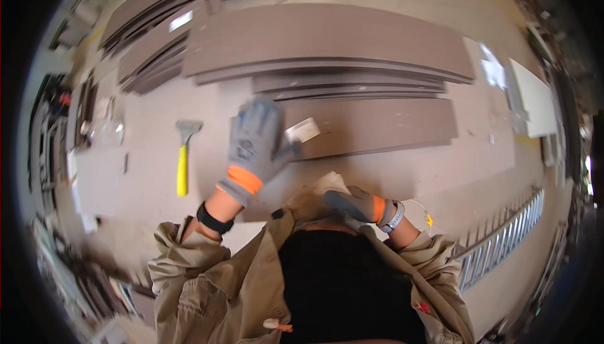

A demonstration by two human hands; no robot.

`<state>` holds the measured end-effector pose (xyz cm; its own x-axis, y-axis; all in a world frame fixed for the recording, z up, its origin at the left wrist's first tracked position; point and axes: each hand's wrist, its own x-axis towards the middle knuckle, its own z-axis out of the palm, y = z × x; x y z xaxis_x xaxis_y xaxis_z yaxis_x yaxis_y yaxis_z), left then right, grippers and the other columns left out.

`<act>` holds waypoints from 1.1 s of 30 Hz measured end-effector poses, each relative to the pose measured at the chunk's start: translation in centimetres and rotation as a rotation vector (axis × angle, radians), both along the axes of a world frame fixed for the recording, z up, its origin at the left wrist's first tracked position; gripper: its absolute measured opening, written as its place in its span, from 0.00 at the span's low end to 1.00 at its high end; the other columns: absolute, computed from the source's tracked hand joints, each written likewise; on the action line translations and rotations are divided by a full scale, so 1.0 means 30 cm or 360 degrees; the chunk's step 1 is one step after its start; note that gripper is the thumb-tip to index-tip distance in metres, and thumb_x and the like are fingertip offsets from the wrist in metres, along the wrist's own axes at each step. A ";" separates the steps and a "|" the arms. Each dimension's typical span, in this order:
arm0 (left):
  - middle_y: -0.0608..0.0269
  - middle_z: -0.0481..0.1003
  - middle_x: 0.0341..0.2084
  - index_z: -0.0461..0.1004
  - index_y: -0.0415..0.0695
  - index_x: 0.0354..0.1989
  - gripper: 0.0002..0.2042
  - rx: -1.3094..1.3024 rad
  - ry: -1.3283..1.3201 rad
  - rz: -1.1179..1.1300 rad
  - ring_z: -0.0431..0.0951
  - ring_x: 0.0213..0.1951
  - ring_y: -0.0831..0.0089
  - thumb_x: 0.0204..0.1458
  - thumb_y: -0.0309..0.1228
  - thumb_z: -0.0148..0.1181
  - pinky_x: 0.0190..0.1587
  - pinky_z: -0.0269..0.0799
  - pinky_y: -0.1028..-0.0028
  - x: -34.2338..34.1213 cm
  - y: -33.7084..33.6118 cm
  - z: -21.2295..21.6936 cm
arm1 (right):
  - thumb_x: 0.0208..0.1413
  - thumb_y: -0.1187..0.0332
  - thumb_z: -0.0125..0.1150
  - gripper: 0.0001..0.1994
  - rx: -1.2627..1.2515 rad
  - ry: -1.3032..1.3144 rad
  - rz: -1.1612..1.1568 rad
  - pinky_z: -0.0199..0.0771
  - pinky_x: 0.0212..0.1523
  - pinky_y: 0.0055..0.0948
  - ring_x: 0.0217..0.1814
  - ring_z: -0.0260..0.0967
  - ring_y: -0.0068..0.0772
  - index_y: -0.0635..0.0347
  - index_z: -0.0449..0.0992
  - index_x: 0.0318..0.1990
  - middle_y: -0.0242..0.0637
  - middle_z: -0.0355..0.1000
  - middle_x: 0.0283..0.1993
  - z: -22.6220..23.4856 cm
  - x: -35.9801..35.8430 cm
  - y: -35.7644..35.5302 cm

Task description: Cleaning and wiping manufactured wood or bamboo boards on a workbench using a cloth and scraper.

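Two gloved hands work apart from each other, seen from above. The left hand, in a grey glove with an orange cuff, is flat and palm down, fingers side by side and thumb stretched out to the right. It lies over the left end of the nearest brown board – whether it presses on the board or hovers just above cannot be told. A pale rectangular label sits on that board, just beyond the thumb. The right hand, gloved alike, is close to the person's waist, its fingers curled around a pale crumpled piece, perhaps cloth; blur hides the details.

The nearest board lies lengthwise across a light brown work surface. Behind it is a stack of long brown boards, and another stack is at the upper left, with a small white sheet near it. To the left of the left hand, well apart from it, lies a scraper with a yellow handle, its grey head pointing away from the person.

The person wears a tan jacket over a black shirt – a ladder-like metal frame stretches away at the lower right
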<state>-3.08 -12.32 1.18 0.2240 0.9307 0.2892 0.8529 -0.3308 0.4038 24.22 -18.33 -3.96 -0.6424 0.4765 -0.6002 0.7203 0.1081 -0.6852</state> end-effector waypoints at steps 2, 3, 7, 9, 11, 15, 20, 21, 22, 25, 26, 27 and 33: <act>0.43 0.58 0.57 0.60 0.38 0.57 0.34 -0.0105 0.0331 -0.0425 0.55 0.61 0.49 0.43 0.47 0.59 0.63 0.46 0.52 0.137 -0.007 -0.030 | 0.56 0.66 0.53 0.24 0.0645 0.0716 -0.0296 0.60 0.61 0.34 0.63 0.59 0.42 0.62 0.62 0.59 0.48 0.60 0.62 -0.051 0.190 -0.096; 0.44 0.54 0.60 0.58 0.39 0.58 0.40 -0.0078 0.0471 -0.0421 0.50 0.64 0.51 0.38 0.50 0.61 0.65 0.41 0.49 0.180 -0.014 -0.099 | 0.57 0.68 0.51 0.22 0.0421 0.0787 -0.0655 0.64 0.56 0.32 0.59 0.63 0.37 0.63 0.62 0.59 0.44 0.64 0.58 -0.009 0.233 -0.122; 0.48 0.54 0.61 0.51 0.41 0.63 0.39 -0.0297 0.0849 -0.0275 0.48 0.65 0.48 0.42 0.42 0.60 0.66 0.39 0.50 0.263 -0.043 -0.155 | 0.60 0.70 0.46 0.18 0.0627 0.0276 -0.1125 0.68 0.50 0.26 0.52 0.64 0.28 0.65 0.63 0.57 0.39 0.66 0.54 0.039 0.425 -0.282; 0.48 0.54 0.61 0.51 0.40 0.64 0.38 -0.0286 0.0759 -0.0356 0.48 0.65 0.47 0.44 0.39 0.58 0.66 0.40 0.50 0.254 -0.071 -0.203 | 0.63 0.66 0.45 0.18 -0.0532 0.1734 -0.2264 0.68 0.49 0.24 0.51 0.64 0.25 0.67 0.63 0.56 0.37 0.66 0.54 0.015 0.435 -0.330; 0.47 0.53 0.61 0.51 0.39 0.64 0.34 0.0092 0.0941 -0.0340 0.50 0.64 0.46 0.45 0.32 0.53 0.65 0.42 0.50 0.224 -0.089 -0.266 | 0.64 0.61 0.42 0.21 -0.0213 0.1730 -0.2370 0.66 0.51 0.23 0.52 0.63 0.23 0.69 0.63 0.56 0.35 0.65 0.54 -0.009 0.392 -0.377; 0.47 0.57 0.59 0.55 0.37 0.61 0.31 0.0129 0.0915 -0.0536 0.55 0.62 0.49 0.44 0.28 0.52 0.64 0.47 0.55 0.167 -0.088 -0.141 | 0.64 0.57 0.42 0.24 0.0320 0.1443 -0.2555 0.66 0.54 0.26 0.55 0.65 0.28 0.70 0.62 0.57 0.40 0.66 0.55 -0.033 0.359 -0.453; 0.48 0.74 0.38 0.69 0.41 0.49 0.21 -0.0582 0.0229 -0.0770 0.75 0.37 0.54 0.41 0.23 0.56 0.38 0.70 0.66 0.108 0.084 0.133 | 0.64 0.60 0.42 0.23 0.0347 0.1440 -0.2570 0.63 0.59 0.28 0.58 0.63 0.32 0.68 0.59 0.59 0.42 0.63 0.58 0.064 0.388 -0.455; 0.49 0.74 0.36 0.70 0.41 0.48 0.21 -0.0791 0.0286 -0.0769 0.75 0.36 0.56 0.40 0.23 0.58 0.38 0.70 0.68 0.096 0.123 0.151 | 0.63 0.61 0.43 0.23 0.0011 0.1978 -0.2721 0.63 0.60 0.29 0.60 0.62 0.35 0.67 0.58 0.60 0.44 0.63 0.59 0.126 0.374 -0.421; 0.51 0.74 0.33 0.70 0.39 0.48 0.24 -0.0905 0.0025 -0.0861 0.75 0.34 0.63 0.38 0.25 0.62 0.38 0.70 0.72 0.068 0.181 0.109 | 0.63 0.60 0.43 0.23 -0.0011 0.2023 -0.2790 0.64 0.59 0.31 0.58 0.63 0.35 0.65 0.57 0.61 0.44 0.63 0.58 0.142 0.379 -0.413; 0.47 0.76 0.33 0.70 0.40 0.48 0.24 -0.1388 -0.0430 -0.0945 0.74 0.31 0.50 0.39 0.30 0.63 0.37 0.71 0.68 0.023 0.311 0.028 | 0.63 0.59 0.44 0.24 0.0031 0.2189 -0.2864 0.65 0.58 0.32 0.58 0.64 0.35 0.66 0.58 0.60 0.44 0.63 0.58 0.171 0.389 -0.405; 0.50 0.76 0.38 0.70 0.41 0.49 0.23 -0.1244 -0.0341 -0.0888 0.75 0.38 0.52 0.42 0.35 0.61 0.42 0.70 0.66 0.017 0.321 0.021 | 0.62 0.58 0.44 0.25 0.0090 0.2147 -0.2881 0.66 0.58 0.32 0.58 0.64 0.35 0.66 0.58 0.60 0.44 0.63 0.58 0.179 0.389 -0.400; 0.50 0.76 0.38 0.70 0.41 0.49 0.23 -0.1236 -0.0326 -0.0896 0.75 0.38 0.52 0.42 0.35 0.61 0.42 0.70 0.66 0.020 0.332 0.001 | 0.62 0.58 0.44 0.25 0.0096 0.2166 -0.2884 0.66 0.58 0.32 0.58 0.64 0.35 0.66 0.58 0.60 0.44 0.63 0.58 0.177 0.395 -0.394; 0.42 0.59 0.58 0.56 0.37 0.61 0.42 -0.0365 0.0620 -0.0703 0.56 0.60 0.49 0.41 0.54 0.59 0.63 0.48 0.57 0.184 0.207 -0.023 | 0.62 0.53 0.44 0.26 0.0495 0.2200 -0.2841 0.65 0.59 0.35 0.60 0.62 0.36 0.64 0.59 0.60 0.43 0.63 0.59 0.205 0.448 -0.342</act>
